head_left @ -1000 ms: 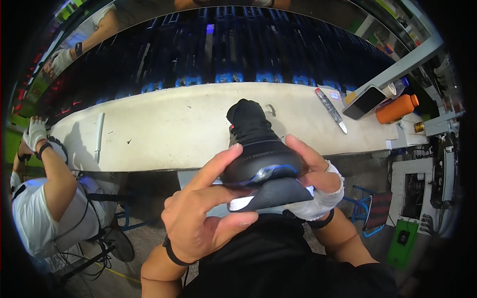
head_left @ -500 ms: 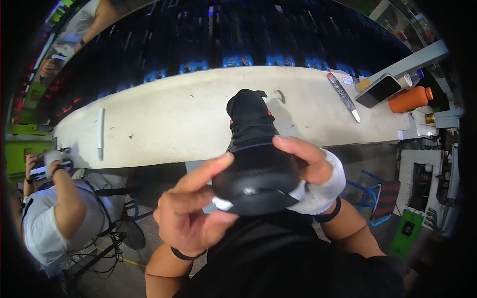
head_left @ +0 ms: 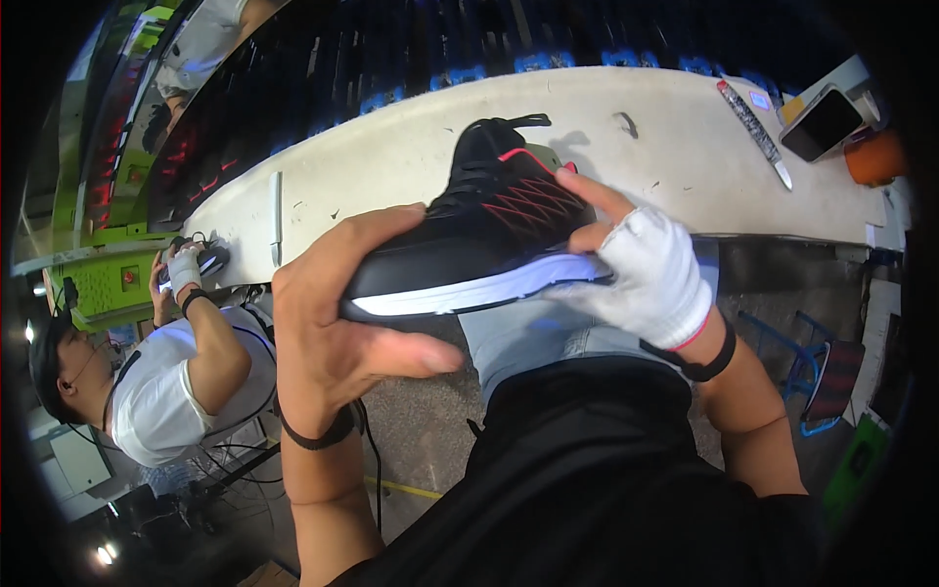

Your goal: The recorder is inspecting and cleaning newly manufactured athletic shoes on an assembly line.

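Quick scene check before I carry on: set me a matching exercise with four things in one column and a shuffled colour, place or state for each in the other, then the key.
1. shoe
2. phone
3. knife
4. right hand

A. on the table, red at its far end
B. in a white glove
C. black, red lines on its side
D. dark-screened, near the orange bottle

Pairs: 1-C, 2-D, 3-A, 4-B

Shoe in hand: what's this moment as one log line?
shoe: black, white sole; left hand: ungloved, spread around toe; right hand: gloved, at heel
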A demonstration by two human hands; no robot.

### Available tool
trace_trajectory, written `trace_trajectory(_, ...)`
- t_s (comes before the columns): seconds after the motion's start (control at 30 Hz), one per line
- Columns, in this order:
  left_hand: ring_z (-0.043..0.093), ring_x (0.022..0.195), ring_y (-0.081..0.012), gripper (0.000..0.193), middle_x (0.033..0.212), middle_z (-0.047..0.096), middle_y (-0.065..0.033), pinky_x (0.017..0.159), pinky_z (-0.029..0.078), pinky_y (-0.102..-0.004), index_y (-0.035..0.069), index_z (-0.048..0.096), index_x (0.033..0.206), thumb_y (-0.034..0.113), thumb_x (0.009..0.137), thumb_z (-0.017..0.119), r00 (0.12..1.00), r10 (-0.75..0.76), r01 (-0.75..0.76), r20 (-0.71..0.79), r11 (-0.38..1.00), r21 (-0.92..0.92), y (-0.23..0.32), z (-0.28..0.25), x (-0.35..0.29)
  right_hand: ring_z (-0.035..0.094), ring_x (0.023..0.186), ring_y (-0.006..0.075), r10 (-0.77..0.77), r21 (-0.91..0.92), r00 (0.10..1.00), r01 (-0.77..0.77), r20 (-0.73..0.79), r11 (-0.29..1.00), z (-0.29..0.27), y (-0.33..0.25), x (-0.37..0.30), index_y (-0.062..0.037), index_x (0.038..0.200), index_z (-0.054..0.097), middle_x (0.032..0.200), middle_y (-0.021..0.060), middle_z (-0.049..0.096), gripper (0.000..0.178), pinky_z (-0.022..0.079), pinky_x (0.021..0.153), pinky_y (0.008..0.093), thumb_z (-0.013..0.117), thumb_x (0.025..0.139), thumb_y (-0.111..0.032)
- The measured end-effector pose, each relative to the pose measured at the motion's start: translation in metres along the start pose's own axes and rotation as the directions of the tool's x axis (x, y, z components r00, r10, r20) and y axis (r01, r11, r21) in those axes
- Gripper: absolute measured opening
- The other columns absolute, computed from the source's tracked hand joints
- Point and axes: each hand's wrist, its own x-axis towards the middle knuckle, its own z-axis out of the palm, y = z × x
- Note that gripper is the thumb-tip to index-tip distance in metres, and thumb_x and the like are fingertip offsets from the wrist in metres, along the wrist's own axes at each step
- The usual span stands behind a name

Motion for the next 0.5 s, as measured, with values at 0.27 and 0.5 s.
trace_trajectory(0.27, 0.081, 0.109, -0.0318, 0.084, 0.119, 0.081, -0.0258, 0.098, 0.061, -0.0386, -0.009, 0.075, 0.122, 0.061, 0.079, 0.093, 0.966, -0.142, 0.109, -0.215, 0.982, -0.156, -0.019, 0.021, -0.031, 0.067, 0.071, 0.0232, 0.099, 0.032, 0.995, -0.098, -0.022, 0.995, 0.019, 0.017, -0.02, -0.0079, 0.091, 0.07, 0.14, 0.0122, 0.075, 0.039, 0.054, 0.068, 0.0364, 0.099, 0.073, -0.027)
trace_trajectory(0.5, 0.078, 0.113, -0.038, 0.077, 0.123, 0.077, -0.0309, 0.102, 0.061, -0.0442, -0.009, 0.068, 0.128, 0.04, 0.078, 0.101, 0.989, 0.061, -0.073, -0.137, 0.994, -0.083, 0.007, 0.022, -0.027, 0.074, 0.082, 0.0281, 0.249, -0.16, 0.967, -0.239, 0.044, 0.958, -0.005, -0.001, -0.013, -0.0071, 0.108, 0.072, 0.133, 0.0124, 0.078, 0.047, 0.057, 0.076, 0.0376, 0.099, 0.073, -0.024)
